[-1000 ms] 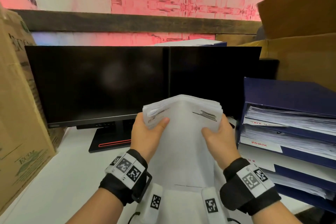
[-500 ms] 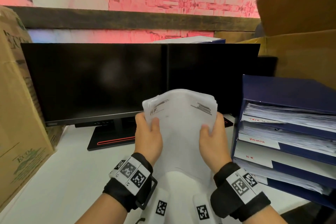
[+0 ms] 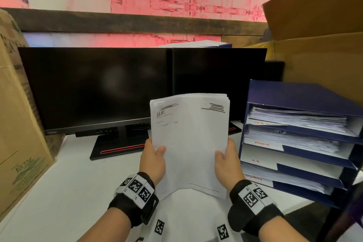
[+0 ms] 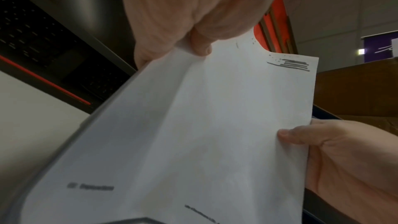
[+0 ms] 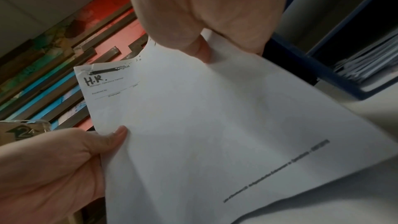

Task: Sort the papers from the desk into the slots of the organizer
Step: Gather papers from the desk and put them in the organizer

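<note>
Two hands (image 3: 191, 160) hold papers (image 3: 189, 139) upright, lengthwise.

A pink-red wall (image 3: 137, 2) with dark wooden beams (image 3: 127, 21) rises behind two black monitors (image 3: 94, 88) and cardboard boxes (image 3: 318, 49).

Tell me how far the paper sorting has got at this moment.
Partly done: the organizer already has sheets in its top two slots and the bottom one. In hand: both the left hand and right hand hold a stack marked H.R.. Left: sliding it into the H.R slot, which looks empty.
</note>
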{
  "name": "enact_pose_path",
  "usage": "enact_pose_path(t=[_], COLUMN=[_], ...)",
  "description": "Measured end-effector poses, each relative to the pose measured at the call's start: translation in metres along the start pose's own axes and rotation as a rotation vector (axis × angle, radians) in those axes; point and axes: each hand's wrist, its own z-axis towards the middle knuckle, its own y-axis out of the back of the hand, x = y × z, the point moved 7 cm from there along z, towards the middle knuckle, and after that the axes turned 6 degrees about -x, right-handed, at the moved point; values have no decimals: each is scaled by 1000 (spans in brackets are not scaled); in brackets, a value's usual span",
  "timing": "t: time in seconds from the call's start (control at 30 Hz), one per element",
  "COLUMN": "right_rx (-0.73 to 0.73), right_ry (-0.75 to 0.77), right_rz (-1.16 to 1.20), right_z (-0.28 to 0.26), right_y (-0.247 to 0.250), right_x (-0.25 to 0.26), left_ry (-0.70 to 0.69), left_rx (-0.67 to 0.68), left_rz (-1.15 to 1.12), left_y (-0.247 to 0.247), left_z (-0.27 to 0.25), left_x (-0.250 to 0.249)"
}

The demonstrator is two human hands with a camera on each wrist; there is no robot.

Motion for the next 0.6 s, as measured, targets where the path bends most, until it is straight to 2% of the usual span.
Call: enact_pose_path(t=[0.23,0.5,0.6], right_rx=[-76,-165,-159], right_ry=[-25,-135,-219], right_rz=[-43,-93,-123], right_z=[-31,-64,-68], right_y=[54,154,184], right_x=[0,-14,-28], left_ry=[-34,-116,-100], left_rx=[104,309,394], left_rz=[8,19,71], left_y=[-21,-85,-115], left_z=[-38,-90,-103], left_x=[-12,-33,-31])
